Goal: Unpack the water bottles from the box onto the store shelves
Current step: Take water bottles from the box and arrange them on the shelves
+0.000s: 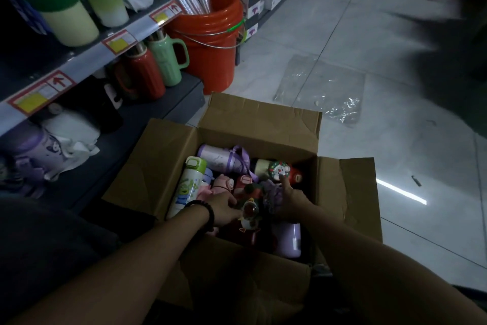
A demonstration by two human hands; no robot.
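— Where are the person's hands?

— Both are down inside the open cardboard box [168, 166], side by side. The left hand [224, 208], with a black bracelet [207, 212] on its wrist, has its fingers curled down against a red bottle with a clear-domed figure lid [249, 216]. The light is dim and the fingertips are hidden, so it cannot be told whether it grips that bottle.

— And the other one?

— The right hand [292, 203] sits just right of the same bottle. Its thumb is raised and the other fingers are curled over something purple [271, 194]. Whether they hold it cannot be told either. A lavender bottle [288, 241] lies under its wrist.

— Where are the other bottles?

— In the box too. Left of the left hand, a white bottle with a green lid [188, 187] lies against the box wall. A pink bottle [221, 183] sits just beyond the left knuckles, and a lilac bottle with a strap [216, 157] lies farther on. Just beyond the right thumb is a red bottle with a round Christmas lid [279, 170].

— And the shelves?

— They are well left of and beyond the left hand. The lower shelf [184, 92] carries a red jug [143, 77] and a green jug [167, 61], and green-to-cream tumblers [66, 3] stand on the one above. An orange bucket [210, 34] stands past the box. Beyond the right hand, a clear plastic bag [321, 87] lies on the tiled floor [369, 21].
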